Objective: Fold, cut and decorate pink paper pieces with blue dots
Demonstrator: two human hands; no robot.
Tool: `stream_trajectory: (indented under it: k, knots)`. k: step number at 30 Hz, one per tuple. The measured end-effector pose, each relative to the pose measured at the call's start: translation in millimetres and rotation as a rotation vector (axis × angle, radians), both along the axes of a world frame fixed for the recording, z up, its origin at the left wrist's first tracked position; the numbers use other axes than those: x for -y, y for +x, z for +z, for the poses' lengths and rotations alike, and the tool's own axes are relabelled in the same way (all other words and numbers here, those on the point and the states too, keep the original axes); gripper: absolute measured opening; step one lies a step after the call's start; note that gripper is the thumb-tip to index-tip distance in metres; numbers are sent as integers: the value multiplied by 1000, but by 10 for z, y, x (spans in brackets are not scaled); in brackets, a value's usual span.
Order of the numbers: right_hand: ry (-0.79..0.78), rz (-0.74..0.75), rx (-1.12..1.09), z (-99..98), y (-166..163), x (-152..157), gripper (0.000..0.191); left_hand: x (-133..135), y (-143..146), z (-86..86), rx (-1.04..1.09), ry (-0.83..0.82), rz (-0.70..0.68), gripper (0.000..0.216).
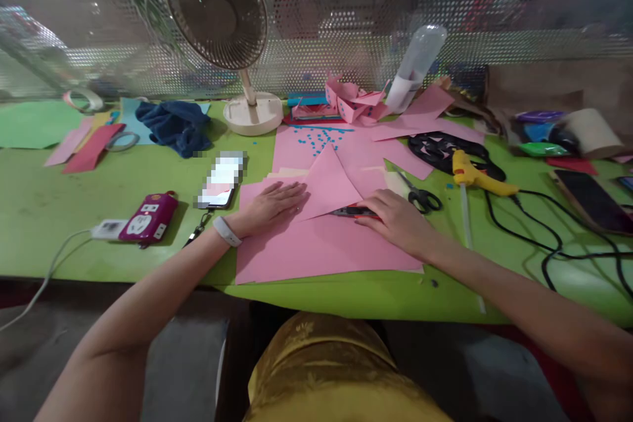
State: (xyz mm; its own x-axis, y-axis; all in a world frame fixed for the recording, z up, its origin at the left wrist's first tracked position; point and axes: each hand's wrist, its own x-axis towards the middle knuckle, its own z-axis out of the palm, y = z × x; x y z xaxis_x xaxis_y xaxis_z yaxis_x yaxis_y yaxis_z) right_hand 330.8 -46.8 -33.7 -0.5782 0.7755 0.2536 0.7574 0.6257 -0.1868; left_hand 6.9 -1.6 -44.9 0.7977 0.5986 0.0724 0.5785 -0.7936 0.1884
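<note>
Pink paper [316, 247] lies at the frame's centre on the green surface [74, 204], one flap folded up.
Left hand [274, 208] presses it flat, fingers spread; right hand [393, 217] grips a red-handled cutter [353, 212]. Scissors [420, 196] lie just right.

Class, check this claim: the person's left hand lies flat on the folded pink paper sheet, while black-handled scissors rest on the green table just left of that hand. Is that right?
Not quite. In the head view the left hand does lie flat on the folded pink paper sheet, but the black-handled scissors rest on the green table to the right, beyond the right hand.
</note>
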Motion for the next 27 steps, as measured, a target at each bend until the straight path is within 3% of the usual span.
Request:
stream_trajectory:
  k: [7, 27]
  knots:
    - [-50, 23, -44, 40, 60, 50, 24, 7, -11, 1, 2, 6, 7, 49]
    - [-70, 41, -123, -23, -214, 105, 23, 20, -5, -33, -20, 11, 27, 50]
